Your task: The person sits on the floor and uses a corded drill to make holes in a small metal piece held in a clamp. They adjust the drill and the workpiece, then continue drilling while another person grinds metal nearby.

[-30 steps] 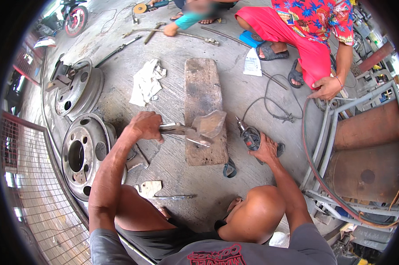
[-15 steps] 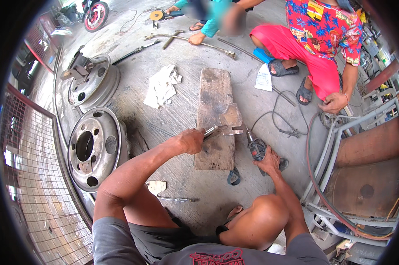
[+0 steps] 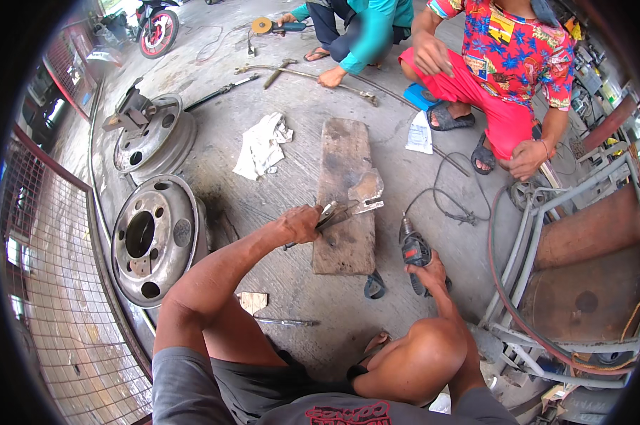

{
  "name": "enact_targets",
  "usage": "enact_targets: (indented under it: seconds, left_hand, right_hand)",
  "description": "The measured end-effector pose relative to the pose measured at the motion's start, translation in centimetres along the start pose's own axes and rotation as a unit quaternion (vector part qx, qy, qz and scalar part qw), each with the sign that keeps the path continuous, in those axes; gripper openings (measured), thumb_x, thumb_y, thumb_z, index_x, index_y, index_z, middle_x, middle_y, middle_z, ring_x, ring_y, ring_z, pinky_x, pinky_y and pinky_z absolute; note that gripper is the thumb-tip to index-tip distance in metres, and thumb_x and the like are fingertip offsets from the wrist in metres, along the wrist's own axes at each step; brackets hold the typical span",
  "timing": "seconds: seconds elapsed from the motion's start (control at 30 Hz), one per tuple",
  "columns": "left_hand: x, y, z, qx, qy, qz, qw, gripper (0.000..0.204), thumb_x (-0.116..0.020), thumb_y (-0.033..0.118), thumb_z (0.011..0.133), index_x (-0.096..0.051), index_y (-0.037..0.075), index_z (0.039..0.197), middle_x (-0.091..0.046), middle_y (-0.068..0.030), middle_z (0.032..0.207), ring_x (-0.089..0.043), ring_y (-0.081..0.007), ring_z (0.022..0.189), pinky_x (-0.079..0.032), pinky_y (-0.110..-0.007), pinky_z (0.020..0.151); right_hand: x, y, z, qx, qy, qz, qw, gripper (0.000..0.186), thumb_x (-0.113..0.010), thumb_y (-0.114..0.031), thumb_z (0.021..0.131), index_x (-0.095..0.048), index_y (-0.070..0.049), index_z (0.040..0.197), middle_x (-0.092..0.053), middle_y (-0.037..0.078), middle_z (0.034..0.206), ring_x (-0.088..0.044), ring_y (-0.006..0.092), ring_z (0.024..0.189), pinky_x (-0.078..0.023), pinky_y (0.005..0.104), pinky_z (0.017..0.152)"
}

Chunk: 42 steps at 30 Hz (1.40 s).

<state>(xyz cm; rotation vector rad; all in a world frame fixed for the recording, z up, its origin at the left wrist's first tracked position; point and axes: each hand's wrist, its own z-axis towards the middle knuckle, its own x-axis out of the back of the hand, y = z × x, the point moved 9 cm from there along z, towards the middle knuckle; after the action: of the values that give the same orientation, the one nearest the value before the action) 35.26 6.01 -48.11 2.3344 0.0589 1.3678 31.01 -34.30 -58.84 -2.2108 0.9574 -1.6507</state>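
Observation:
My left hand (image 3: 300, 224) is closed on metal locking pliers (image 3: 328, 213), whose jaws are on a notched metal plate (image 3: 364, 187) at the worn wooden board (image 3: 343, 250). My right hand (image 3: 427, 271) grips a black corded drill (image 3: 415, 244) just right of the board, its chuck pointing up and away from me. Its cord loops over the concrete. A dark strap (image 3: 374, 285) lies by the board's near end. A small piece of pale plywood (image 3: 253, 302) and a thin metal rod (image 3: 286, 321) lie near my left leg.
Two steel wheel rims (image 3: 180, 237) stand left beside a mesh panel (image 3: 47, 283); a white rag (image 3: 258, 147) lies ahead. A co-worker (image 3: 507, 71) squats right, another (image 3: 373, 35) ahead near an angle grinder (image 3: 277, 27). A metal chair frame (image 3: 527, 230) is on my right.
My left hand has moved right with the pliers and plate. My right hand and drill have moved down slightly. The right co-worker has raised a hand; the one ahead has shifted.

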Motion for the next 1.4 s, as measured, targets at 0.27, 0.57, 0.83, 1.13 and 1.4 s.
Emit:
enact_targets:
  seconds: [0.27, 0.57, 0.83, 1.13, 1.4]
  left_hand:
    - [5.3, 7.1, -2.0, -0.112, 0.168, 0.081, 0.976, 0.068, -0.078, 0.044, 0.090, -0.059, -0.006, 0.132, -0.072, -0.0281, 0.109, -0.072, -0.0436, 0.102, -0.057, -0.051, 0.090]
    - [-2.8, 21.8, -0.4, -0.153, -0.047, -0.293, 0.943, 0.108, -0.060, 0.078, 0.091, -0.044, -0.009, 0.152, -0.065, -0.0304, 0.133, -0.065, -0.0388, 0.124, -0.053, -0.047, 0.104]
    - [-3.5, 26.2, -0.3, -0.163, 0.013, -0.612, 0.774, 0.088, -0.097, 0.037, 0.075, -0.052, -0.003, 0.139, -0.067, -0.0143, 0.123, -0.066, -0.0231, 0.114, -0.055, -0.039, 0.098]
    - [-6.3, 22.4, -0.9, -0.084, 0.048, -0.701, 0.706, 0.060, -0.090, 0.019, 0.078, -0.064, -0.003, 0.127, -0.072, -0.0122, 0.112, -0.070, -0.0214, 0.099, -0.057, -0.037, 0.090]
    - [-8.5, 21.8, -2.3, -0.058, -0.079, -0.745, 0.660, 0.049, -0.086, 0.017, 0.078, -0.065, -0.008, 0.115, -0.071, -0.0179, 0.096, -0.073, -0.0275, 0.071, -0.064, -0.043, 0.063]
  right_hand:
    - [4.6, -0.5, -1.5, -0.006, 0.092, 0.286, 0.954, 0.077, -0.096, -0.034, 0.065, -0.061, -0.003, 0.126, -0.074, 0.015, 0.110, -0.072, 0.0261, 0.095, -0.058, 0.0400, 0.085]
    - [9.7, -9.0, -8.3, 0.066, 0.070, 0.536, 0.839, 0.058, -0.087, -0.021, 0.080, -0.060, -0.005, 0.129, -0.068, 0.006, 0.103, -0.066, 0.0164, 0.090, -0.057, 0.0350, 0.079]
    - [9.7, -11.3, -10.3, 0.104, 0.019, 0.623, 0.775, 0.074, -0.057, -0.068, 0.100, -0.058, -0.003, 0.133, -0.065, 0.007, 0.114, -0.064, 0.0166, 0.101, -0.056, 0.0350, 0.086]
    - [8.3, -10.8, -11.2, 0.167, 0.021, 0.562, 0.810, 0.054, -0.059, -0.044, 0.109, -0.059, -0.004, 0.145, -0.067, 0.006, 0.128, -0.060, 0.0174, 0.116, -0.046, 0.0349, 0.106]
    - [14.2, -7.5, -8.5, 0.131, 0.111, 0.410, 0.896, 0.047, -0.056, -0.044, 0.109, -0.070, -0.002, 0.126, -0.072, 0.008, 0.117, -0.063, 0.0176, 0.113, -0.051, 0.0360, 0.096]
